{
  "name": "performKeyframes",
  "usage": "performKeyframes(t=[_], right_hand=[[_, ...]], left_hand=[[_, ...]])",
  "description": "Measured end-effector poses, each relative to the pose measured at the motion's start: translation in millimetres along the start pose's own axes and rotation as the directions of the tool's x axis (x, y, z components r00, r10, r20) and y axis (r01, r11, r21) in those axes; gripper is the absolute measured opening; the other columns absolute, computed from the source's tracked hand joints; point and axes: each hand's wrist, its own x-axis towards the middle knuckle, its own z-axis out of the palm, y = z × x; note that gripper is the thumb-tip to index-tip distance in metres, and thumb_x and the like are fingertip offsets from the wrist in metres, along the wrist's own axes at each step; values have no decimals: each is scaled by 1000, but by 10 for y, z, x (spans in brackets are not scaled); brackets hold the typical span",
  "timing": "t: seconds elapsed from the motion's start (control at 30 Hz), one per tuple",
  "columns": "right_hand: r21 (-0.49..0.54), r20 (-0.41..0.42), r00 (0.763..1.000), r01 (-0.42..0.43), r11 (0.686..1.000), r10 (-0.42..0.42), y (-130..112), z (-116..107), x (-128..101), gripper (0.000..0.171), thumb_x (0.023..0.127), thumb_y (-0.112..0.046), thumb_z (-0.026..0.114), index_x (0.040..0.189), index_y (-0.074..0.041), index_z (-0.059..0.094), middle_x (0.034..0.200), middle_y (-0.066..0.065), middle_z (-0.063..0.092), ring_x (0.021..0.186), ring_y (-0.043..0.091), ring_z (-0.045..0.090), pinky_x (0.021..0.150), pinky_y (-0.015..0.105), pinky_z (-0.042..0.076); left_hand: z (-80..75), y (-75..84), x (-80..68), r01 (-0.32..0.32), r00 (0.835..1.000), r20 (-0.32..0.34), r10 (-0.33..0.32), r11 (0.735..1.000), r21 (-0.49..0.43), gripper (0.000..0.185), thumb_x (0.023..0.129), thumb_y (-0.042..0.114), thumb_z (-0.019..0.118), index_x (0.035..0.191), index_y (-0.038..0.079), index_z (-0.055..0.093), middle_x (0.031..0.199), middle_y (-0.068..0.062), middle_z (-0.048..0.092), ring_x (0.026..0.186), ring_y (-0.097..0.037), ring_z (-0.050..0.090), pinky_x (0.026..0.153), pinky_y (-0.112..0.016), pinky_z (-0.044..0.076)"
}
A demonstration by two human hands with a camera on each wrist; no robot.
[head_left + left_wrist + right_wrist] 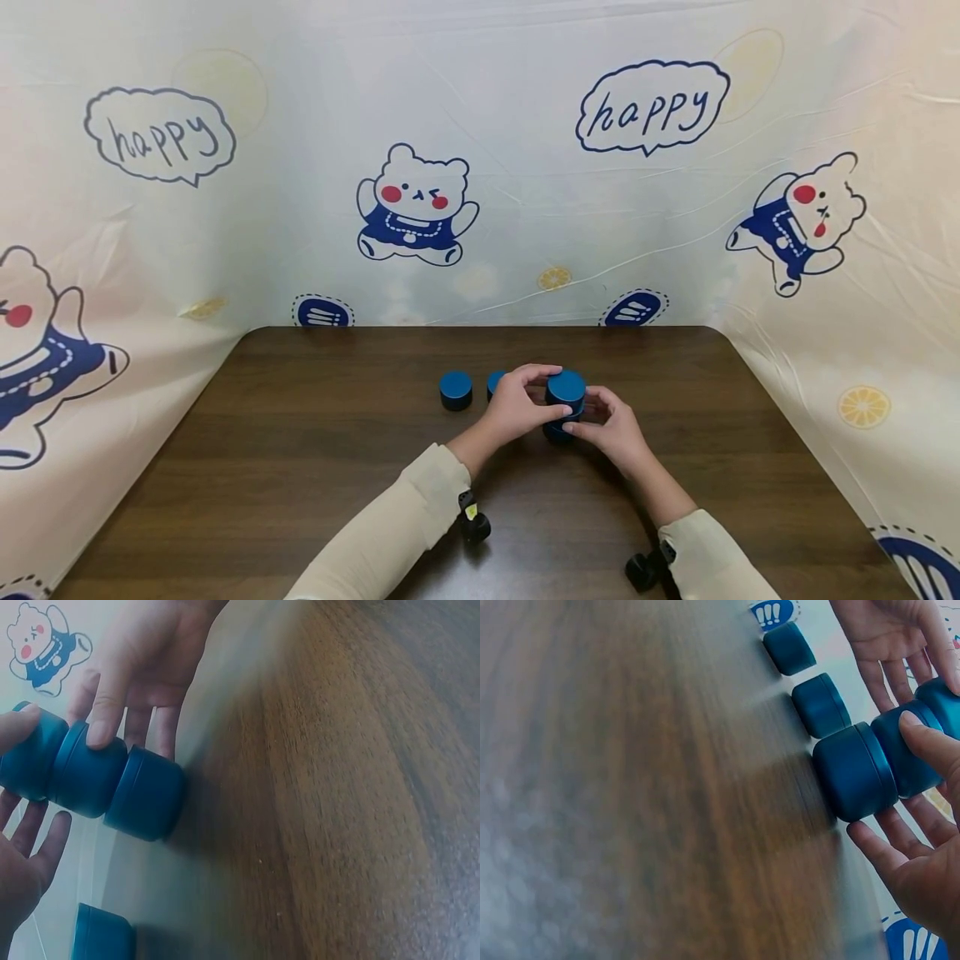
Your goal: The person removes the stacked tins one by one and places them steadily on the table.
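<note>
A stack of three dark blue cylinders [565, 406] stands upright on the brown table [315, 467], near its middle. My left hand [546, 390] holds the top cylinder [30, 754], thumb on one side and fingers round the back. My right hand [583, 410] grips the middle cylinder [907, 754], with its thumb [930, 739] on the near side and its fingers [97, 727] on the far side. The bottom cylinder [851, 772] rests on the table with no hand on it.
Two more blue cylinders stand left of the stack: one [456, 390] in the open, the other [495, 382] partly hidden behind my left hand. A printed cloth backdrop [480, 183] encloses the table at the back and on both sides.
</note>
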Motion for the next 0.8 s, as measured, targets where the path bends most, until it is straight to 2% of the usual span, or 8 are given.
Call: performKeyframes(t=[0.33,0.53,0.8], right_hand=[[-21,-9,1000,-24,999,24,-23,10,-10,57,79,-14,82,130,-8,56,127,16,59,114,34,58,95,42,51],[-15,-4,1000,-29,999,29,-34,22,-13,57,81,-11,81,131,-9,56,128,14,60,114,32,58,95,39,51],[-4,13,999,-43,999,43,-312,26,-106,54,83,-5,78,132,-3,54,128,19,58,116,35,55,99,48,47]], left_hand=[[-77,-23,-44,-7,1000,-18,7,1000,3,55,80,23,83,130,14,63,127,-4,60,108,-19,63,87,-30,54],[-143,-27,-96,12,999,-33,-12,1000,-4,54,79,21,83,130,15,64,128,-5,60,109,-21,62,90,-35,54],[-233,-47,-134,36,998,-48,-35,999,21,54,78,24,84,129,20,65,128,-4,59,108,-24,62,90,-36,54]])
